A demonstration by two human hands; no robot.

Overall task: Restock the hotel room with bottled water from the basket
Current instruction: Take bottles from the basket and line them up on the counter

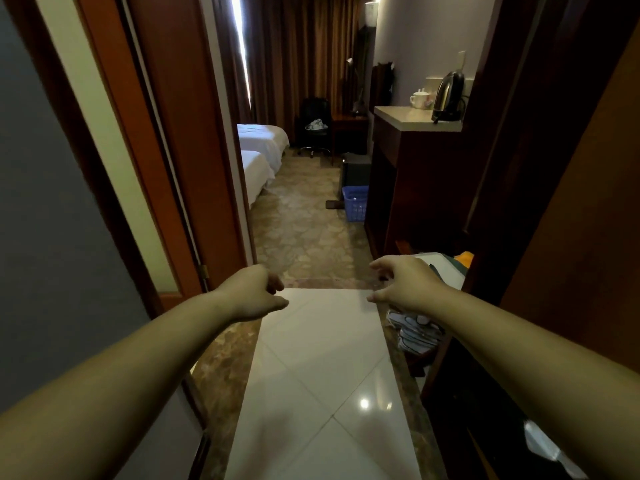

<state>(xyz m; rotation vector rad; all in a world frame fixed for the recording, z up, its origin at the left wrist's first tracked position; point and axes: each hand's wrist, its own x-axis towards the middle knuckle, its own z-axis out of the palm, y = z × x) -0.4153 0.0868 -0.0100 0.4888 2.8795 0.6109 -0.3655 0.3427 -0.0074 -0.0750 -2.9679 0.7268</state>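
— Your bare forearms fill the near edge, both stretched forward over the glossy white floor tiles (322, 358). What are the grips doing?

— Your left grip (254, 292) hangs with its fingers loosely curled under and nothing in it. Your right grip (405, 282) is much the same: fingers bent and a little spread, released, touching nothing.

— And the basket?

— Your blue basket (355, 202) sits on the patterned floor (304, 233) far ahead of you, right of centre, just beside the foot of the dark wooden cabinet (415, 188). It is well apart from both grips. Something lies inside it, but it is too small for you to tell what.

— What is on top of that cabinet?

— Its pale counter (401, 116) carries a dark kettle (448, 97) at the right and white lidded cups (420, 98) just left of it, far against the wall.

— Anything else around you?

— On your left stands a reddish-brown door (180, 133). Past it, far left, are two white beds (263, 140), and beyond them a black chair (313, 126) in front of brown curtains (298, 46). Near right, under your right forearm, lies a striped cloth (415, 332).
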